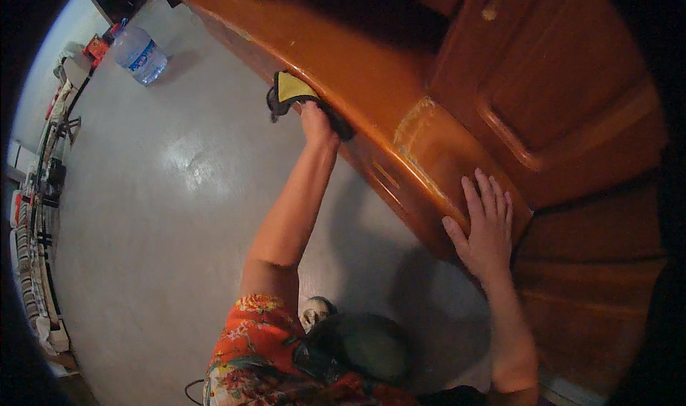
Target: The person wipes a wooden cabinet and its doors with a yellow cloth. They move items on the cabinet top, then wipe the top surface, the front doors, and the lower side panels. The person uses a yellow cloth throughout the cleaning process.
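Observation:
My left hand [317, 125] presses a yellow cloth with dark edging [295, 88] against the side of an orange-brown wooden bench [343, 79], just under its rounded front edge. Part of the cloth hangs loose past my fingers, and the fingertips are hidden. Farther along the same piece, my right hand [486, 226] lies flat with its fingers spread on the corner of the seat, holding nothing. Pale worn lines run across the seat between the two hands. Panelled wood [557, 111] rises behind the seat.
A large clear water bottle [140, 55] with a blue label stands on the grey floor [177, 192] at the upper left. A long low rack [45, 229] with assorted items runs along the left wall. My shoe [315, 314] shows below, beside a dark rounded thing.

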Tool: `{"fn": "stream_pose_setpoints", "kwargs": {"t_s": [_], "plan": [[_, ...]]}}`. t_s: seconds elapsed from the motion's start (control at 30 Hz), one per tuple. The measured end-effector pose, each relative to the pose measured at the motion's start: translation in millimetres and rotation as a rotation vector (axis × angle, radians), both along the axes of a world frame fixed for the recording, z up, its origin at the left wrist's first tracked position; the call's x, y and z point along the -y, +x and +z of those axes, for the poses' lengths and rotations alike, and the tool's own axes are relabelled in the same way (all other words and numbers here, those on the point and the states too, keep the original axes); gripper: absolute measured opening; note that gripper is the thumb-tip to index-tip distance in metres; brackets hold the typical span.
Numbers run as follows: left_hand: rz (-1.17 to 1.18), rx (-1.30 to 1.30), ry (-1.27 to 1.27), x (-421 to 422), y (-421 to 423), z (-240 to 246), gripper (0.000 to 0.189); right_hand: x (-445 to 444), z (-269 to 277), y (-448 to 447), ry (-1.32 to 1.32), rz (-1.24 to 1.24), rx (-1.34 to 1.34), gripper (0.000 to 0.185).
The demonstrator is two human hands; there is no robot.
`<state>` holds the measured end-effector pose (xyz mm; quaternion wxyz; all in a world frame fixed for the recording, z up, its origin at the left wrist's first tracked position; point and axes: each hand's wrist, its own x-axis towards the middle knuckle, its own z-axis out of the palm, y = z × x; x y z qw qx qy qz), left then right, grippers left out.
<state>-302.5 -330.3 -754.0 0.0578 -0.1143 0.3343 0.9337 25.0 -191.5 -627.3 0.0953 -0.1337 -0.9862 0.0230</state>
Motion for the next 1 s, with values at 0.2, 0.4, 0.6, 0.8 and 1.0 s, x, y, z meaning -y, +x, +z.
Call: {"fn": "stream_pose_setpoints", "kwargs": {"t_s": [0.2,0.4,0.6,0.8,1.0], "plan": [[0.056,-0.421,-0.697,0.1,57.1,37.6,0.027,-0.5,2.0,1.3,-0.010,-0.009,0.008,0.067],[-0.119,-1.304,-1.619,-20.8,137.6,90.3,0.027,-3.1,-0.9,3.8,-0.014,-0.015,-0.003,0.065],[-0.296,-1.603,-1.620,-22.3,139.9,107.0,0.043,0.9,0.7,2.0,-0.028,0.001,-0.036,0.061],[-0.215,-1.411,-1.861,-24.1,88.4,99.5,0.055,-1.3,-3.3,5.0,-0.058,0.028,-0.133,0.064],[-0.255,-1.261,-2.016,-34.8,83.6,105.7,0.061,-3.2,-3.8,9.1,-0.090,0.034,-0.122,0.069]]}}
